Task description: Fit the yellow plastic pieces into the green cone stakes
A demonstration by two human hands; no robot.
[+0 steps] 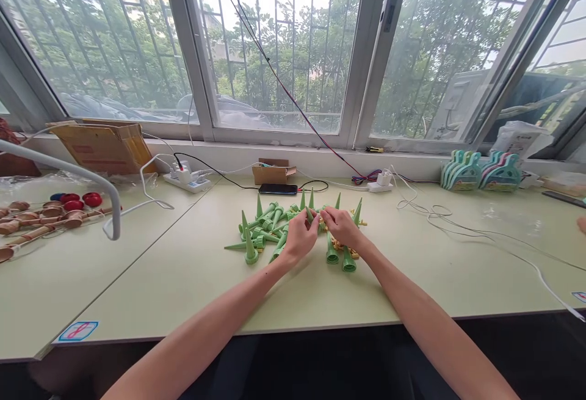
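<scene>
My left hand (pixel 300 236) is closed around a green plastic watering spike (pixel 309 214), a cone with a pointed tip. Close against it, my right hand (pixel 341 226) has its fingers pinched together at the same spike; whatever small part they grip is hidden. Left of my hands lies a loose pile of green spikes (pixel 273 215), with one spike (pixel 250 251) standing upright in front. Below my right hand, two spikes (pixel 348 262) show their round open ends toward me. Small yellow plastic parts (pixel 339 246) lie scattered under and beside that hand.
Behind the pile are a phone (pixel 278 189) and a small open cardboard box (pixel 273 173). Wooden cup toys with red balls (pixel 73 204) lie at left, past a white curved tube (pixel 112 204). Power strips, cables (pixel 439 210) and pastel plastic pieces (pixel 461 171) occupy the right.
</scene>
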